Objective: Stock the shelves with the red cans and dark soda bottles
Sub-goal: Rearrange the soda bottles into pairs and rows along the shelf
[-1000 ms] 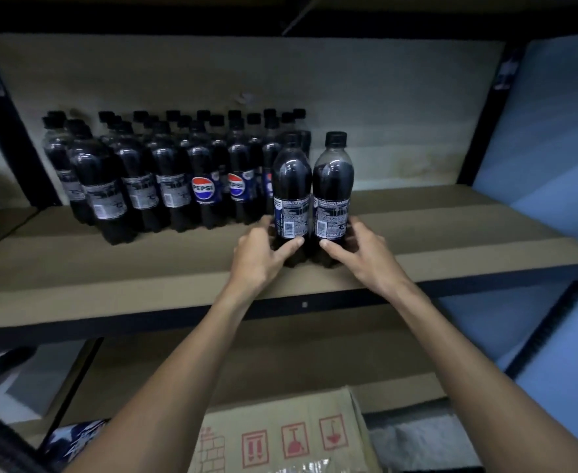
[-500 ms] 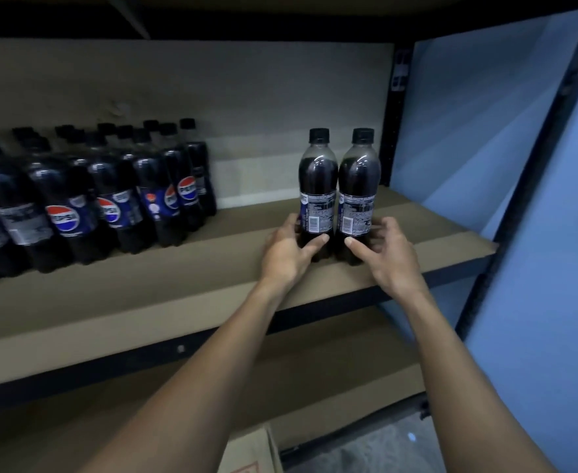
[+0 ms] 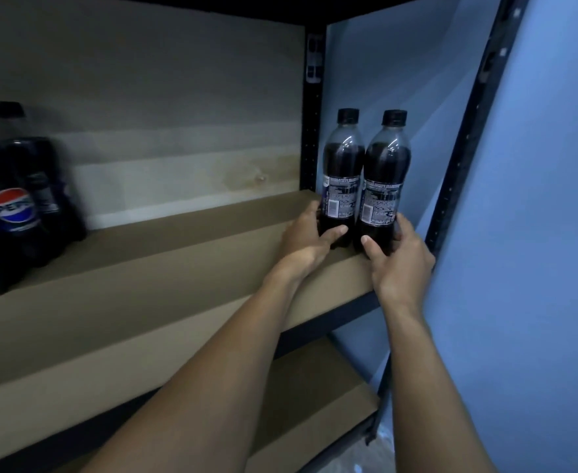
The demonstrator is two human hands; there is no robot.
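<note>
Two dark soda bottles stand upright side by side at the right end of the brown shelf (image 3: 164,268). My left hand (image 3: 306,238) grips the base of the left bottle (image 3: 342,172). My right hand (image 3: 400,257) grips the base of the right bottle (image 3: 387,179). The bottles touch each other, with their back labels toward me. A group of dark Pepsi bottles (image 3: 18,206) stands at the far left of the same shelf, blurred. No red cans are in view.
A black upright post (image 3: 309,131) stands just behind the two bottles, and another post (image 3: 464,138) runs along the front right. A blue wall (image 3: 546,233) lies to the right. A lower shelf (image 3: 314,404) shows beneath.
Both hands have slid the two bottles rightward along the shelf, from beside the Pepsi group to the right end near the post. The view has swung right with them.
</note>
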